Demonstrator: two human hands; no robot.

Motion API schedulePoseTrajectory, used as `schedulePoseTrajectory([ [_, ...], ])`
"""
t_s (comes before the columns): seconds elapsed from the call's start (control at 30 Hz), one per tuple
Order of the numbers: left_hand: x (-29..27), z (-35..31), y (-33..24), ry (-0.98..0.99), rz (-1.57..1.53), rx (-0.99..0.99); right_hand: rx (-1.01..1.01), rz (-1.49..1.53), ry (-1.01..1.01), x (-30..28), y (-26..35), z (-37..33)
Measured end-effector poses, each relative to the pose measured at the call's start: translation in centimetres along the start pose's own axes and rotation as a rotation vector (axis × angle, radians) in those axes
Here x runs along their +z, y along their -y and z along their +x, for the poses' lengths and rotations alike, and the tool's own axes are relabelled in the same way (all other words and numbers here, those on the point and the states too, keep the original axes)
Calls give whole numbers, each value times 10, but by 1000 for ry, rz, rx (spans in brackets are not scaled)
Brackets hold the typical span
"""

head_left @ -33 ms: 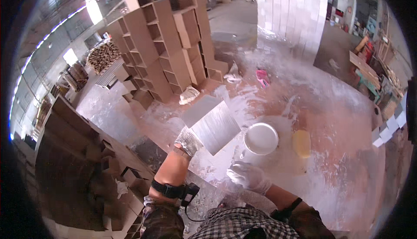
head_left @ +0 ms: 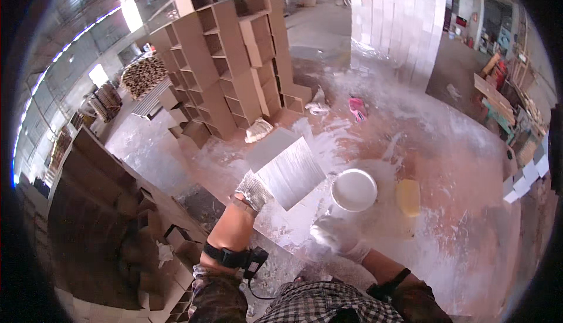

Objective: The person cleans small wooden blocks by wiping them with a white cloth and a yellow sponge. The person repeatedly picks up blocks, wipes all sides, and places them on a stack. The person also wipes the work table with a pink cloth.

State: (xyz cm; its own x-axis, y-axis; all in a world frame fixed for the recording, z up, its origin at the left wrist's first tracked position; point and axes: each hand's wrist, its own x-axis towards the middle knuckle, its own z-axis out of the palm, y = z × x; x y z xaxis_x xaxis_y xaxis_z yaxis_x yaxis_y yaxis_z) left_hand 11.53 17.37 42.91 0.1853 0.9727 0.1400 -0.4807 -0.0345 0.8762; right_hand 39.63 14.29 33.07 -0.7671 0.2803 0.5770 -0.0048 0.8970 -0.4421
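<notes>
My left hand (head_left: 253,191), in a knitted whitish glove, holds up a box (head_left: 291,173). One face of the box is coated wet-looking white with streaks, and another is plain grey. Its fingers are partly hidden by the box, whose edge they grip. My right hand (head_left: 339,236), in a white-smeared glove, is closed low and to the right of the box. What it holds, if anything, is hidden. Just beyond it stands a white bucket (head_left: 355,210) filled with white liquid. A flat yellow piece (head_left: 408,198) lies right of the bucket.
Brown open boxes (head_left: 231,59) are stacked high at the far left, with more boxes (head_left: 94,217) near left. A stack of white boxes (head_left: 396,29) stands at the back. A pink cloth (head_left: 357,109) and whitish rags (head_left: 258,129) lie on the white-smeared work surface (head_left: 446,164).
My right hand has shifted slightly right, toward the bucket. The view has moved a little; my left hand and the box keep nearly the same place.
</notes>
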Motion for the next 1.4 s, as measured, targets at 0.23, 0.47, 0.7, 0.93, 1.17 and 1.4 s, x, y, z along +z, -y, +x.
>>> schedulePoseTrajectory([
  [0.23,0,5,-16,178,-325,9,-53,-448,-318,-101,35,81],
  [0.47,14,13,-10,317,-537,-15,-98,-528,-345,-74,56,121],
  [0.7,5,5,-27,303,-681,-60,-21,-431,6,-58,41,57],
  [0.93,30,12,-19,156,34,101,126,-372,-341,-100,46,61],
  [1.17,15,10,5,335,-332,96,461,-484,329,-56,-22,-41],
  [1.4,33,-8,20,223,-406,-94,612,-621,302,-15,-72,-122],
])
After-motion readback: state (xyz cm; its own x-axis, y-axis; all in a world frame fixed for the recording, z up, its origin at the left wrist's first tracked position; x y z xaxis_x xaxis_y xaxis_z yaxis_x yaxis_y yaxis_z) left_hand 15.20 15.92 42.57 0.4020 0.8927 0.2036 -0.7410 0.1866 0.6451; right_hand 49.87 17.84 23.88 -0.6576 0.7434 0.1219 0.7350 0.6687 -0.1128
